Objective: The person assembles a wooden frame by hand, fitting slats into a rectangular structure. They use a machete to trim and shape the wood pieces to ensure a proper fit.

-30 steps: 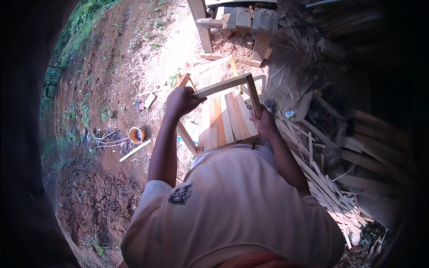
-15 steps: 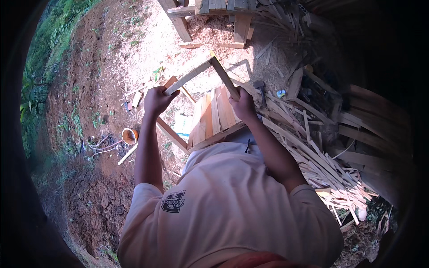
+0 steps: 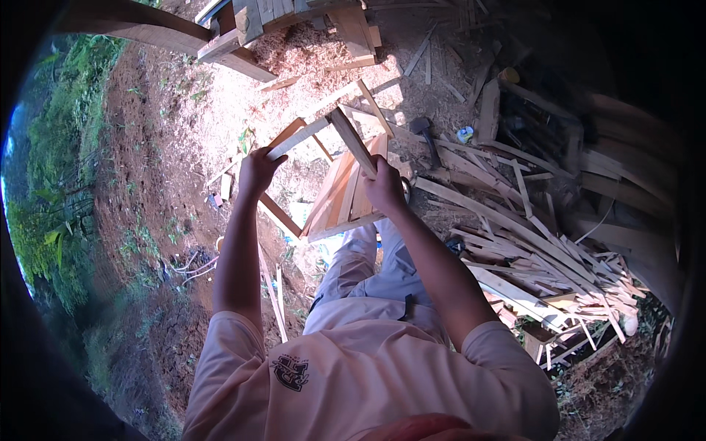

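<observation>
Hands clamp a wooden frame: left hand [image 3: 257,170] grip wrapped around the pale slat [image 3: 298,138], right hand [image 3: 385,188] grip pinching the angled slat [image 3: 351,140]; slatted crate [image 3: 346,192] sits just below both grips

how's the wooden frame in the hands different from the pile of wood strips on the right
The wooden frame is slats joined into one open box shape; the pile of wood strips is loose pieces lying crisscross. The frame is held up, tilted, by the left hand and right hand; the pile lies on the ground, untouched. The frame catches sunlight, while much of the pile sits in shade. Both are pale, bare wood.
</observation>
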The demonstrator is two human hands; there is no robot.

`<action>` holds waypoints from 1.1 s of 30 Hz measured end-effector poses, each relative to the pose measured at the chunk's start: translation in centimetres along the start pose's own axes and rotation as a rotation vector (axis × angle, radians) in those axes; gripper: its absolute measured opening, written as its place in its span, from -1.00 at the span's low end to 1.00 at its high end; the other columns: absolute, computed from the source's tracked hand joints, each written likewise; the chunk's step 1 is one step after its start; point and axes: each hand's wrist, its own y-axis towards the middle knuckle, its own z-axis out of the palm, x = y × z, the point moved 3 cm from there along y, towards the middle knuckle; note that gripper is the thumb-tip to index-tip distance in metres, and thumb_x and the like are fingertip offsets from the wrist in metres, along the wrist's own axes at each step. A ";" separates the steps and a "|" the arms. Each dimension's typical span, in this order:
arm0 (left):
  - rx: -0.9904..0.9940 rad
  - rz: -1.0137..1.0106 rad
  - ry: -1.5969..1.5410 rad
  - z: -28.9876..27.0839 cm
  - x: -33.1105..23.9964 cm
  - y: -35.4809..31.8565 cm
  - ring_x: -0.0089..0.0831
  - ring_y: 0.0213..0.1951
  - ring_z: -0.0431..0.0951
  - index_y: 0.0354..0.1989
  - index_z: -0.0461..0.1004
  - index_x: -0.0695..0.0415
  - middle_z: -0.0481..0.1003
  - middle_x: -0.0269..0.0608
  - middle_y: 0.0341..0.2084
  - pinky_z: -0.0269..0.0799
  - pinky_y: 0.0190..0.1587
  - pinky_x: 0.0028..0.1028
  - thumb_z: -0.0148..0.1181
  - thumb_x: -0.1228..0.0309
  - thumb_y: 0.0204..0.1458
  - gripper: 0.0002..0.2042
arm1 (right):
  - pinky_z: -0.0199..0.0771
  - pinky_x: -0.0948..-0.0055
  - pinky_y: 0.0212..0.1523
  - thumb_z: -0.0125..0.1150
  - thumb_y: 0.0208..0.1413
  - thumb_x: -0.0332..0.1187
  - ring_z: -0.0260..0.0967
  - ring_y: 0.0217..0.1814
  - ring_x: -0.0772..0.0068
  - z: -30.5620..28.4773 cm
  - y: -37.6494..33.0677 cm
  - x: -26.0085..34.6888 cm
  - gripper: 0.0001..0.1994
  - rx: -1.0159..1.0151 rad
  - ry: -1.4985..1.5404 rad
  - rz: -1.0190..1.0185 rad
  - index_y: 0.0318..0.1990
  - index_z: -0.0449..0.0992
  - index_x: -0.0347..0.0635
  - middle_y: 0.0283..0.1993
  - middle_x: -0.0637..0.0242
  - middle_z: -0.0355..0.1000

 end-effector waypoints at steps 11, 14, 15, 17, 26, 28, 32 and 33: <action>0.144 -0.004 -0.138 13.0 -5.0 14.6 -0.01 -0.12 0.65 -0.19 0.72 0.00 0.62 -0.09 -0.27 0.27 0.26 0.30 0.39 0.09 0.11 -0.73 | 0.62 0.21 -0.11 0.28 0.11 -0.55 0.66 -0.15 0.16 -1.3 10.1 -12.3 -0.79 -0.108 -0.010 0.097 -0.08 0.50 -0.28 -0.25 0.16 0.65; 0.233 0.009 -0.094 16.4 -5.1 16.3 -0.03 0.04 0.63 0.00 0.69 -0.08 0.67 -0.10 -0.16 0.03 0.40 0.38 0.30 0.13 0.19 -0.72 | 0.62 0.23 -0.13 0.24 0.11 -0.59 0.66 -0.16 0.18 -1.8 11.2 -14.5 -0.78 -0.113 -0.046 0.097 -0.08 0.48 -0.28 -0.26 0.16 0.64; 0.225 0.001 -0.109 17.3 -4.8 16.4 -0.02 0.07 0.62 0.04 0.67 -0.07 0.67 -0.08 -0.13 0.04 0.42 0.32 0.29 0.14 0.19 -0.70 | 0.62 0.23 -0.14 0.22 0.10 -0.60 0.66 -0.16 0.18 -1.9 11.6 -15.2 -0.77 -0.100 -0.053 0.094 -0.07 0.48 -0.28 -0.26 0.16 0.64; 0.146 0.091 -0.150 18.2 -5.9 16.4 0.03 0.14 0.58 0.19 0.58 0.01 0.66 -0.01 -0.04 0.11 0.47 0.10 0.29 0.16 0.20 -0.59 | 0.62 0.24 -0.14 0.22 0.10 -0.61 0.66 -0.18 0.20 -2.5 12.7 -17.6 -0.77 -0.153 -0.074 0.103 -0.07 0.47 -0.28 -0.28 0.17 0.63; -0.217 0.155 -0.389 13.6 -6.8 14.5 0.12 0.37 0.32 0.28 0.40 0.25 0.35 0.16 0.32 0.28 0.42 -0.11 0.36 0.36 0.16 -0.48 | 0.53 -0.05 0.08 0.27 0.22 -0.31 0.52 0.13 -0.25 -4.4 14.1 -15.0 -0.63 -0.180 -0.339 0.162 0.12 0.44 -0.25 0.02 -0.16 0.56; -0.247 0.046 -0.436 11.4 -5.6 12.9 0.09 0.35 0.33 0.24 0.42 0.27 0.38 0.14 0.28 0.29 0.40 -0.12 0.32 0.38 0.18 -0.53 | 0.51 -0.09 0.11 0.25 0.25 -0.22 0.49 0.15 -0.27 -4.3 14.0 -13.3 -0.58 -0.188 -0.455 0.179 0.15 0.41 -0.29 0.07 -0.20 0.53; 0.042 -0.382 -0.376 15.2 -0.9 6.5 0.26 0.43 0.19 0.51 0.01 0.35 0.16 0.37 0.40 0.17 0.46 -0.05 0.40 0.20 0.09 -0.09 | 0.53 -0.14 0.08 0.20 0.30 -0.16 0.52 0.12 -0.30 -4.3 15.0 -12.0 -0.55 -0.207 -0.640 0.197 0.18 0.37 -0.30 0.03 -0.25 0.54; 0.146 -0.434 -0.428 18.9 1.7 5.2 0.33 0.47 0.11 0.55 -0.16 0.41 0.06 0.44 0.47 0.15 0.47 -0.06 0.38 0.20 0.11 0.01 | 0.53 -0.14 0.08 0.19 0.30 -0.16 0.52 0.12 -0.31 -4.2 15.7 -12.0 -0.55 -0.197 -0.648 0.208 0.18 0.36 -0.31 0.03 -0.25 0.55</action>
